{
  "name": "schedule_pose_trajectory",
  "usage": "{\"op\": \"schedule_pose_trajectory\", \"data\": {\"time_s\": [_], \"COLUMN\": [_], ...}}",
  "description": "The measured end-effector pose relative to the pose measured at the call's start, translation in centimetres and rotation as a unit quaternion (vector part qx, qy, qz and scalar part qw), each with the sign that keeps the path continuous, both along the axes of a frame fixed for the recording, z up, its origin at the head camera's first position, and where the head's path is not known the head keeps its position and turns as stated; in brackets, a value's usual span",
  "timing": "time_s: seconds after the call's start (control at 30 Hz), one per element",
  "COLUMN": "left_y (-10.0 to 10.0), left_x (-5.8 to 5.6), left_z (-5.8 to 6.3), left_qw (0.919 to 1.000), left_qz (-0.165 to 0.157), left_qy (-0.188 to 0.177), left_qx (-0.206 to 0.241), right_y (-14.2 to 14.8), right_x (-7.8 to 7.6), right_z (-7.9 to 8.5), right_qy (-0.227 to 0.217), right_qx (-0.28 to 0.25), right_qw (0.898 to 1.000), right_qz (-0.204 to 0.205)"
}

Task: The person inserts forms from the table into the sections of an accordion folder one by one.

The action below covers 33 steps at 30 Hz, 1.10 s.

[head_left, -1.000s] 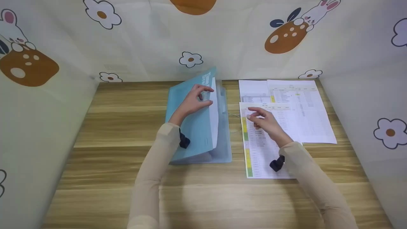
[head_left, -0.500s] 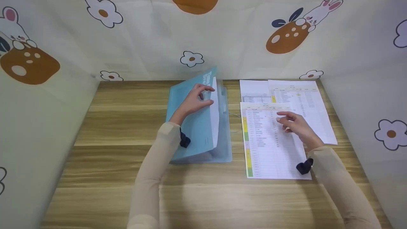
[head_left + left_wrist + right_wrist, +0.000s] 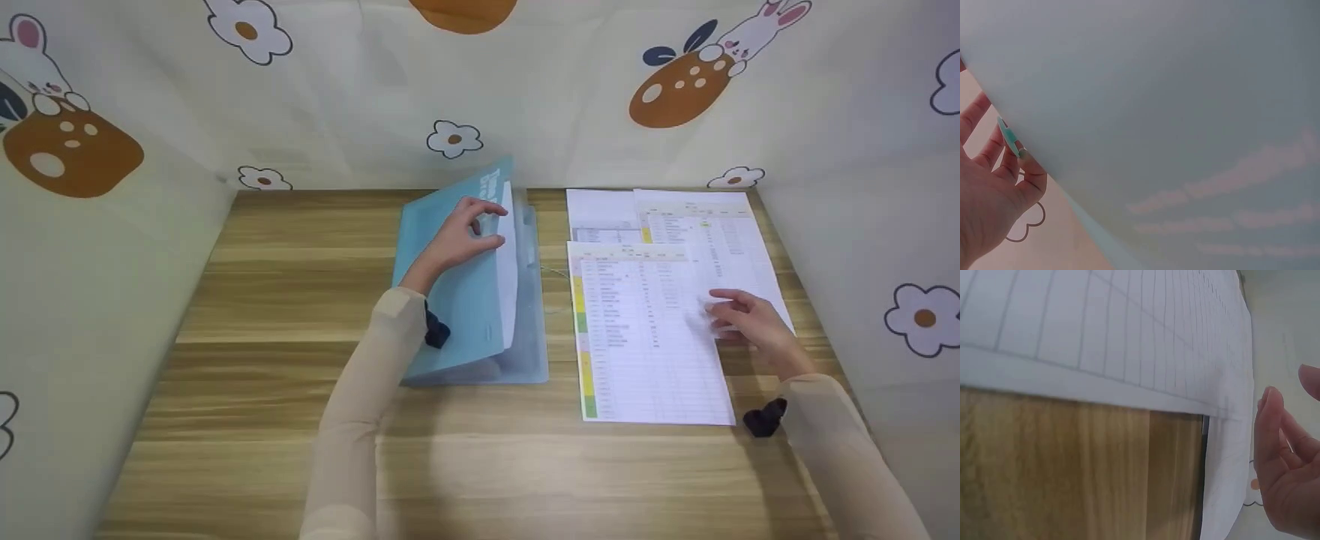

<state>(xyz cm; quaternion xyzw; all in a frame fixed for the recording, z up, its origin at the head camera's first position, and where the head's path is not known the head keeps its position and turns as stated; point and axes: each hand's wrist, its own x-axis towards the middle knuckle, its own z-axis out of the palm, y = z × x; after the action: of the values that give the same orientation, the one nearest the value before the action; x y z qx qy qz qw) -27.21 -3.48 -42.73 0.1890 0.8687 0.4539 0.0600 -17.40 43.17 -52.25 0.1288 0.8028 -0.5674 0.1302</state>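
Observation:
A blue plastic folder [image 3: 454,315] lies partly opened in the head view, its front cover raised at a slant with white paper [image 3: 508,285] along the inner edge. My left hand [image 3: 459,238] holds the cover's free edge, fingers and thumb curled there. In the left wrist view the cover [image 3: 1174,124] fills most of the picture, and a small teal tab [image 3: 1010,136] sits by my fingers. My right hand [image 3: 757,326] hovers, fingers loosely bent and holding nothing, at the right edge of a printed table sheet [image 3: 675,367] with a coloured left column.
Behind that sheet, two more printed sheets lie overlapping, a left one [image 3: 600,210] and a right one [image 3: 750,262]. Thin pale cord [image 3: 555,271] runs between folder and papers. Patterned cloth walls [image 3: 360,112] enclose the wooden table [image 3: 285,300] at back and sides.
My right hand has moved right and slightly nearer, from the front sheet's left side to its right edge. The left hand and folder have stayed in place.

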Motion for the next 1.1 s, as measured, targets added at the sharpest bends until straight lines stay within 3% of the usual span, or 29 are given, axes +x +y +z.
{"op": "schedule_pose_trajectory", "data": {"time_s": [0.23,0.43,0.7,1.1], "left_y": [0.2,0.1,0.1,0.1], "left_x": [-0.1,-0.1,0.0,0.0], "left_z": [0.0,0.0,-0.1,-0.1], "left_qw": [1.0,1.0,0.9999,1.0], "left_qz": [0.002,0.005,0.01,-0.004], "left_qy": [-0.005,-0.004,-0.006,0.008], "left_qx": [-0.001,-0.002,-0.004,-0.002], "right_y": [-1.3,-2.0,-3.5,-4.1], "right_x": [2.5,3.0,3.5,3.5], "right_z": [2.9,2.6,2.4,2.3], "right_qy": [-0.018,-0.021,0.008,0.025], "right_qx": [0.059,0.127,0.239,0.285], "right_qw": [0.997,0.99,0.968,0.953], "right_qz": [0.055,0.054,0.074,0.1]}}
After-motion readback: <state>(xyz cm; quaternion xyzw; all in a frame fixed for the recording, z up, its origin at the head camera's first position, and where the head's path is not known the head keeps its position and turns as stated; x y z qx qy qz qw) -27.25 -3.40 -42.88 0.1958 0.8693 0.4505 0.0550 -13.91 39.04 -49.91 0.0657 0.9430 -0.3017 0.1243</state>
